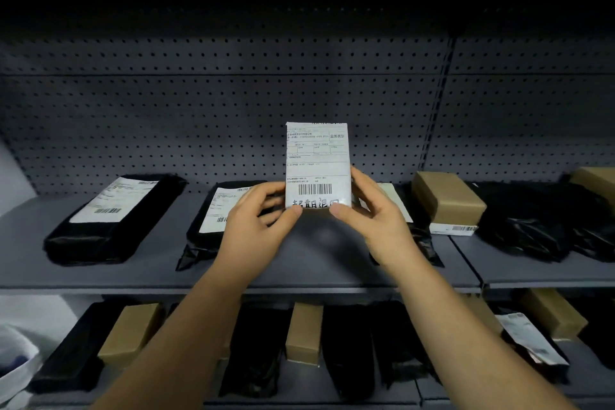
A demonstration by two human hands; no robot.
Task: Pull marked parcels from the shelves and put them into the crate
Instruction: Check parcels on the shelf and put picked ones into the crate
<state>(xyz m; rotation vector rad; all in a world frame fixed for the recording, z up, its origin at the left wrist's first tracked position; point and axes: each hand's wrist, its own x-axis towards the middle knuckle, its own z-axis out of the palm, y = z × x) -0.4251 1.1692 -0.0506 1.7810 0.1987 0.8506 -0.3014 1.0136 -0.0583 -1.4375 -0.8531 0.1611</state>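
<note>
A small parcel (317, 160) stands upright in front of me above the upper shelf (159, 263), its white shipping label facing me with a barcode and black handwritten characters along the bottom. My left hand (258, 226) pinches its lower left corner. My right hand (372, 213) grips its lower right edge, thumb in front. Black bag parcels with white labels (109, 220) (216, 220) lie on the upper shelf to the left. A brown box (447, 198) sits on that shelf to the right.
Crumpled black bags (539, 223) fill the upper shelf's right end. The lower shelf holds brown boxes (131, 334) (304, 333) (552, 313) and black bags (346, 346). A pegboard back wall (233, 103) stands behind. A white container's rim (16, 366) shows at bottom left.
</note>
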